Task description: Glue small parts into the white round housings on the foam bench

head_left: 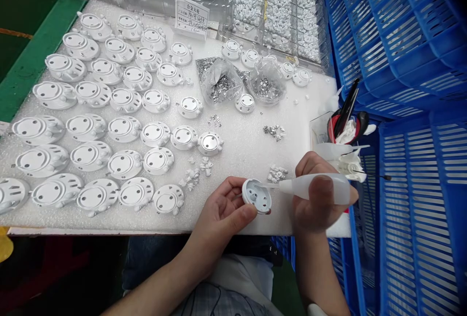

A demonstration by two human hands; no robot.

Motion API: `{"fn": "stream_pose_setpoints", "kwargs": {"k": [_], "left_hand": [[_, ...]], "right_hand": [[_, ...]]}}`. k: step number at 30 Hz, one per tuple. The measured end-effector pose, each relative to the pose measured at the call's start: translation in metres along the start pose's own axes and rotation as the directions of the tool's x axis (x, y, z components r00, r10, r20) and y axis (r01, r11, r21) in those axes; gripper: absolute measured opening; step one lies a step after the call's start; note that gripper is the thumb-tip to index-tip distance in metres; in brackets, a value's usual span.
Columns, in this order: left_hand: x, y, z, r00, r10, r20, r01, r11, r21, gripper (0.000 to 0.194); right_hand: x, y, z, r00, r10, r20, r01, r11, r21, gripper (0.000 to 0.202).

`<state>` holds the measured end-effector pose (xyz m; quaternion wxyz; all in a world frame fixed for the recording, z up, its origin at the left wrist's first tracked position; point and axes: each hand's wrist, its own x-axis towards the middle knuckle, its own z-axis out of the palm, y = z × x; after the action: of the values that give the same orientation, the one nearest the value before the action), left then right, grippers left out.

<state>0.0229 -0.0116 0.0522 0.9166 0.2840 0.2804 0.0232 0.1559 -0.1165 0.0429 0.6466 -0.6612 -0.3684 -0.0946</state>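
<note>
Near the front edge of the white foam board (233, 160), my left hand (226, 209) grips a small round white plastic shell (256, 196) by its rim, hollow side facing up. My right hand (316, 204) is wrapped around a translucent squeeze bottle (337, 188), held nearly level. Its thin nozzle points left, and the tip is at the shell's inside edge; whether it touches, I cannot tell. Small white parts (277, 174) lie in a pile just beyond the bottle's nozzle. Farther back is a little heap of silvery pieces (270, 132).
Rows of white rounded shells (126, 128) cover the board's left side. Plastic bags (221, 82) of silvery bits lie at the back, before clear trays (277, 9) of white parts. Blue crates (419, 209) stand on the right, beside a clear holder with black-and-red scissors (348, 116).
</note>
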Motion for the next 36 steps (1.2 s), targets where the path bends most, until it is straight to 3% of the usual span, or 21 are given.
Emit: {"fn": "stream_pose_setpoints", "kwargs": {"k": [6,13,16,20,24,27,30,36], "left_hand": [[0.000,0.000,0.000,1.000,0.011,0.005,-0.011,1.000,-0.008,0.050],[0.000,0.001,0.001,1.000,0.007,-0.007,-0.007,1.000,-0.009,0.050],[0.000,0.002,0.002,1.000,0.002,-0.019,-0.003,1.000,-0.019,0.049],[0.000,0.002,0.003,1.000,0.010,-0.011,-0.011,0.999,-0.032,0.048],[0.002,-0.002,0.000,1.000,0.026,0.007,-0.025,0.998,-0.049,0.045],[0.002,-0.004,-0.002,0.999,0.044,0.024,-0.042,0.998,-0.056,0.042],[0.000,-0.001,-0.001,1.000,0.023,0.010,-0.022,0.999,-0.049,0.043],[-0.002,0.004,0.004,1.000,0.004,-0.006,-0.004,0.999,-0.036,0.046]], "right_hand": [[0.002,-0.003,0.003,0.998,0.048,-0.042,-0.048,0.999,0.002,0.053],[0.000,0.000,0.000,1.000,0.009,0.004,-0.009,1.000,0.000,0.052],[0.002,0.000,0.003,0.998,0.043,-0.047,-0.042,0.999,0.016,0.054],[0.009,0.002,0.006,0.974,0.159,-0.161,-0.130,0.975,0.178,0.061],[0.015,0.003,0.001,0.929,0.345,-0.134,-0.284,0.897,0.337,0.057],[0.015,0.003,-0.004,0.905,0.411,-0.113,-0.340,0.856,0.388,0.045],[0.013,0.004,-0.006,0.903,0.414,-0.112,-0.352,0.864,0.360,0.031],[0.007,0.004,-0.004,0.894,0.430,-0.124,-0.405,0.896,0.184,0.026]]}}
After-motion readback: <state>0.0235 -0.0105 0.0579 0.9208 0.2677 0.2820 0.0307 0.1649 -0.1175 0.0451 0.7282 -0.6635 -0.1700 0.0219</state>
